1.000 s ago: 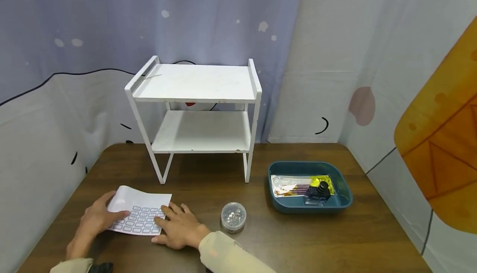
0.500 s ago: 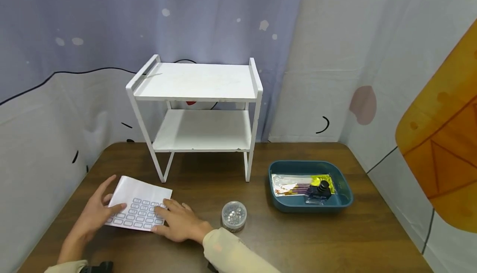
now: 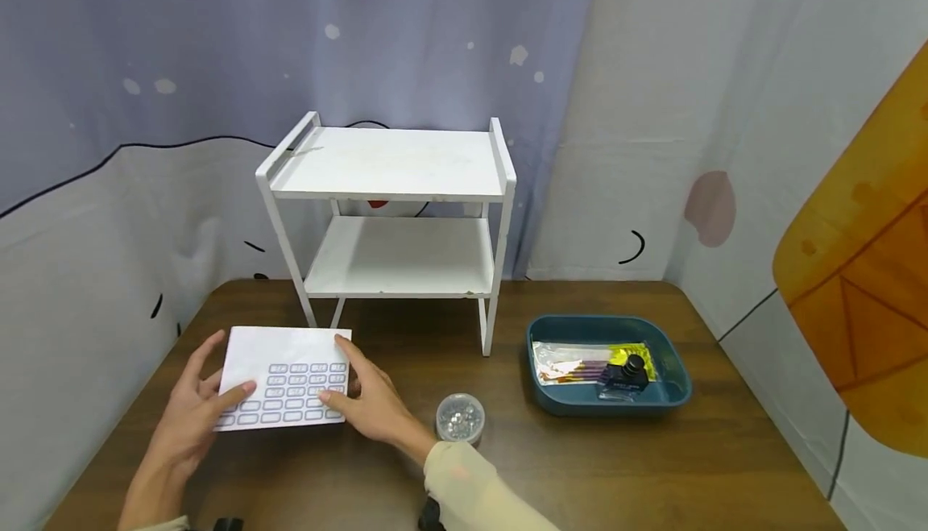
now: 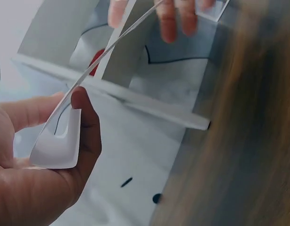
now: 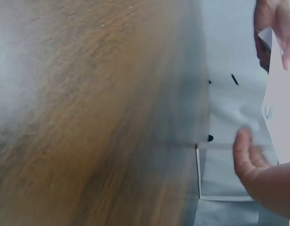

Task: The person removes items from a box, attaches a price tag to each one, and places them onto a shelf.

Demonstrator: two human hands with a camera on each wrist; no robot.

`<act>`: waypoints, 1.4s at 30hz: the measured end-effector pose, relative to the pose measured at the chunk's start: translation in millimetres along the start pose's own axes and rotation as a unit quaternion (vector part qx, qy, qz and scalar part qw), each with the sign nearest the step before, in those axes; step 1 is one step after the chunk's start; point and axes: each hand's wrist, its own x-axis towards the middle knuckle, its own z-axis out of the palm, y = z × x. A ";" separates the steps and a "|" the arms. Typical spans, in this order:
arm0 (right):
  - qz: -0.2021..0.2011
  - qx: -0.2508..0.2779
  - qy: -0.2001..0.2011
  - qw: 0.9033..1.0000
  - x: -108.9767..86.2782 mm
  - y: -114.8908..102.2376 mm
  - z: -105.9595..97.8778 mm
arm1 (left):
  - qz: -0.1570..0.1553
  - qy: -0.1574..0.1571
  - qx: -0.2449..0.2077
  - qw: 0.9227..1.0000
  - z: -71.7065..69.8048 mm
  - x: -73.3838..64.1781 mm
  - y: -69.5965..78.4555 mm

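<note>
Both hands hold a white sheet of labels (image 3: pixel 290 378), printed with rows of small blue-outlined boxes, raised and tilted over the table at the left. My left hand (image 3: pixel 187 402) grips its left side, thumb on the printed face and fingers behind. In the left wrist view the sheet's edge (image 4: pixel 60 153) curls back inside that hand's grip. At the right side, my right hand (image 3: pixel 373 398) has its thumb over the labels and its index finger by the top corner. The right wrist view shows this hand's other fingers (image 5: pixel 244 150) behind the sheet.
Beyond the sheet stands a white two-tier shelf (image 3: pixel 406 261). A round clear-lidded tub (image 3: pixel 460 418) of small shiny pieces sits close by the right forearm. Farther right is a blue tray (image 3: pixel 551 402) with a packet of brushes (image 3: pixel 573 362) and a small black bottle (image 3: pixel 629 374).
The sheet has risen off the table and turned straighter toward the camera. My right hand has gone from lying flat on its right edge to holding that side; the left keeps its grip.
</note>
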 end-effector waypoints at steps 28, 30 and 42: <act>0.003 0.188 -0.015 0.982 -32.4 17.4 -53.2 | 0.007 -0.007 0.033 0.999 44.7 -6.8 1.1; 0.002 0.188 -0.020 0.982 -34.3 17.9 -58.5 | 0.016 -0.008 0.052 0.999 45.1 -7.1 1.5; 0.003 0.193 -0.044 0.980 -43.5 19.9 -80.6 | 0.143 -0.011 0.220 0.965 55.6 -7.7 -5.0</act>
